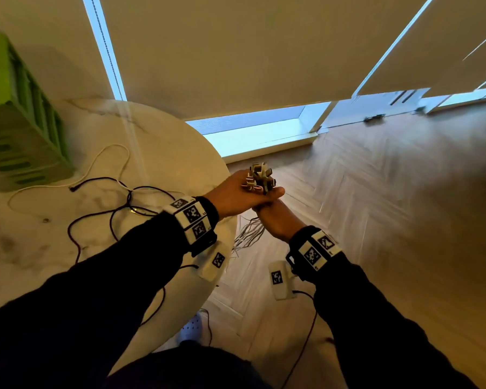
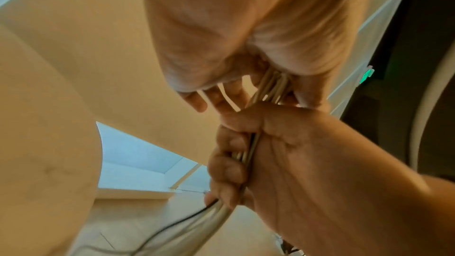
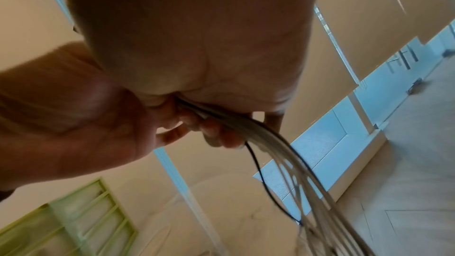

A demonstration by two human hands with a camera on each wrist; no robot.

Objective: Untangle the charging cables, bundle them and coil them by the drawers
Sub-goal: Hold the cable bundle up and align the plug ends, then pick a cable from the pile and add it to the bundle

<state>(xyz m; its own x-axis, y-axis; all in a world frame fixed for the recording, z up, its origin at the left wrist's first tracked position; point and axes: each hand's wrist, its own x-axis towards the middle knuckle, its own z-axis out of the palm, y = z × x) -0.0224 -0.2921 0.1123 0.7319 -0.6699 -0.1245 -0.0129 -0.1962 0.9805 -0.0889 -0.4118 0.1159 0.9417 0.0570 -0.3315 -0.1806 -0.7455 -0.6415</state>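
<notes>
cables, a thick bunch of pale white charging leads [image 1: 250,234], hang off the edge of the round marble-look table [image 1: 157,141], plug ends [image 1: 258,178] bristling up. the left hand [image 1: 236,197] fists round them just under the plugs, the right hand [image 1: 275,220] gripping directly below, touching it. green plastic drawers [image 1: 20,130] sit well apart, with loose dark cables [image 1: 118,203] nearby.

Legible markings: none.
The only signs are black-and-white square fiducial patterns on the white left wristband [image 1: 192,217], on the white right wristband [image 1: 317,249], and on the two white camera modules hanging below the wrists [image 1: 218,260] [image 1: 277,277]. Small characters at the edges of the band tags are too blurred to read.
</notes>
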